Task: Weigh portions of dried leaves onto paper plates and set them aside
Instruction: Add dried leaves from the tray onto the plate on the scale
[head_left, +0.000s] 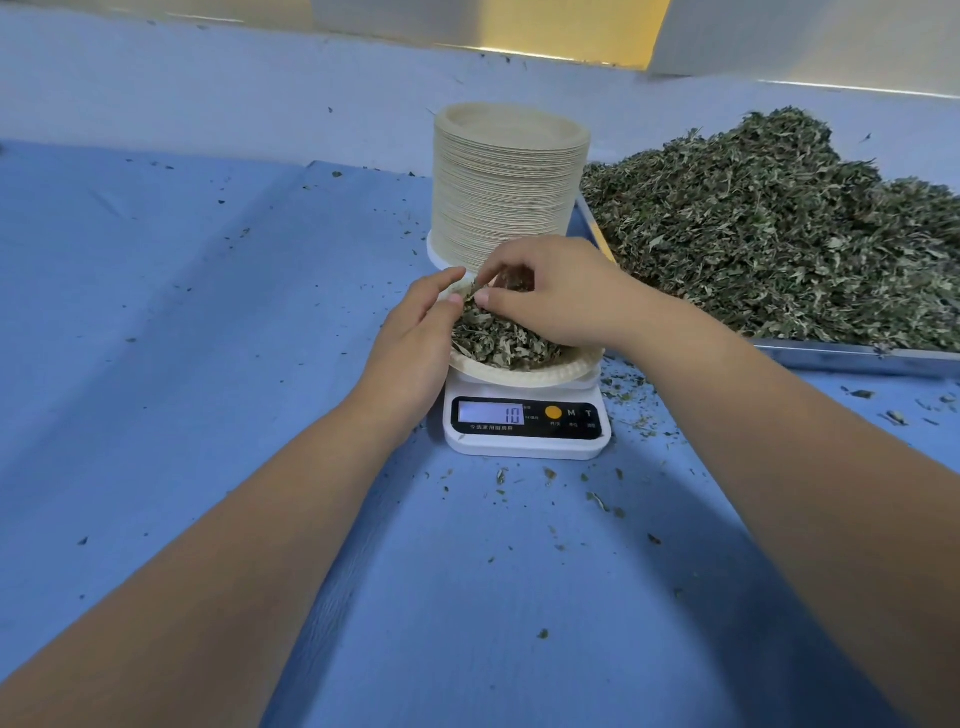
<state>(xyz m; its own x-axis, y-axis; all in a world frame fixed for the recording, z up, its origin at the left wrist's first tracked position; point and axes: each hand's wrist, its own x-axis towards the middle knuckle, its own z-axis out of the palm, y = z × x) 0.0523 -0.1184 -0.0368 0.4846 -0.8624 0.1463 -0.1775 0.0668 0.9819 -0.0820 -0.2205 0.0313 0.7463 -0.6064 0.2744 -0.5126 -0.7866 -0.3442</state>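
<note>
A paper plate (524, 375) sits on a small white digital scale (524, 439) whose display reads 10. A heap of dried green leaves (498, 340) fills the plate. My left hand (415, 343) lies along the plate's left side, fingers fairly straight and touching the leaves. Over the heap, my right hand (550, 291) has its fingers curled and pinches some leaves between thumb and fingertips. Behind the scale rises a tall stack of paper plates (506, 182).
A metal tray (852, 358) at the right holds a big pile of dried leaves (769, 223). Blue cloth (182, 312) covers the table, with leaf crumbs scattered around the scale. A pale wall runs along the back.
</note>
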